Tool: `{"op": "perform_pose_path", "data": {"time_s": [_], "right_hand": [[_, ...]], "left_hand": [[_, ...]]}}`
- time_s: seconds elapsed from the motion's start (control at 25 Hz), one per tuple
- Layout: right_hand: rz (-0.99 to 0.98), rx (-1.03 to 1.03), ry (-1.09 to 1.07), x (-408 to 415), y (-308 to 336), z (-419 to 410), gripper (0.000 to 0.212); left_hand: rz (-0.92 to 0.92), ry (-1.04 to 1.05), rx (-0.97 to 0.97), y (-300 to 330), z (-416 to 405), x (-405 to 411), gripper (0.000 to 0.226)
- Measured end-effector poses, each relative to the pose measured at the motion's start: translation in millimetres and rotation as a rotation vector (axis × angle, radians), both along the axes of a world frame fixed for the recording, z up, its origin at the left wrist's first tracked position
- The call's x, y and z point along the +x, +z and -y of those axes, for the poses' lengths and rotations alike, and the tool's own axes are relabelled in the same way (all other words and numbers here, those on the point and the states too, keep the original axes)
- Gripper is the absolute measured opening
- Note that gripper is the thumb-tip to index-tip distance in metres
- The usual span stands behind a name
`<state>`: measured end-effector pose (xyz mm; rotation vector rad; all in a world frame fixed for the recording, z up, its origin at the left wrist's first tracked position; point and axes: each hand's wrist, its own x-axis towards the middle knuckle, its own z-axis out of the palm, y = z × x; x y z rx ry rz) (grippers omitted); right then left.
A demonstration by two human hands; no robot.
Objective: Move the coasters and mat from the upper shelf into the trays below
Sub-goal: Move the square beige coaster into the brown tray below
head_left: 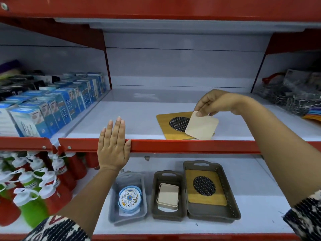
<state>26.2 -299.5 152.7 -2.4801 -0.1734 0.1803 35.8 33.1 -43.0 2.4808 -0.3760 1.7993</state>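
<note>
My right hand (214, 102) pinches the top corner of a beige square coaster (201, 126), lifted and tilted over a wooden mat with a black mesh oval (166, 122) on the upper shelf. My left hand (112, 146) lies flat and open against the shelf's red front edge (191, 146). On the lower shelf stand three trays: a grey one (112, 214) with a round blue floral coaster (130, 197), a small brown one (154, 197) holding a stack of beige square coasters (168, 193), and a larger brown one (232, 197) holding a second wooden mat (205, 186).
Blue boxes (52, 105) fill the upper shelf to the left, beyond a red divider. Wire baskets with packaged goods (293, 94) sit at the upper right. Red and green bottles with white caps (34, 185) crowd the lower left.
</note>
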Motion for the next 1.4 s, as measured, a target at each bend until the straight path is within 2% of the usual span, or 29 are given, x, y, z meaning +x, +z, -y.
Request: {"op": "perform_pose_path", "data": {"time_s": [0.16,0.28,0.48,0.6,0.8,0.92,1.0,1.12,1.28,1.4], "right_hand": [[0.129,0.403,-0.207,-31,5,8,0.016],[0.141,0.736,-0.222,-64,-20,-2,0.010],[-0.023,1.066,-0.285,-110,-108,-43,0.025],[-0.146,1.208,-0.377,-125,-160,-62,0.023],[-0.359,1.378,-0.658,-128,-239,-92,0.017],[-0.490,1.449,-0.840,-115,-271,-107,0.005],[-0.532,1.468,-0.962,-104,-284,-115,0.013],[-0.522,1.450,-1.060,-86,-296,-126,0.039],[-0.479,1.417,-1.143,-70,-299,-139,0.042],[-0.502,1.328,-1.128,-72,-298,-142,0.042]], "left_hand": [[0.019,0.008,0.005,3,1,0,0.058],[0.008,0.018,0.005,2,1,0,0.057],[0.000,0.049,0.003,2,0,-2,0.056],[0.004,0.059,0.008,3,0,-1,0.056],[0.022,0.070,0.011,2,1,0,0.057],[0.027,0.075,0.010,2,0,1,0.057],[0.033,0.076,0.009,3,0,1,0.057],[0.037,0.078,0.007,3,1,2,0.057],[0.034,0.083,-0.002,3,1,3,0.057],[0.028,0.089,-0.002,3,2,3,0.057]]}}
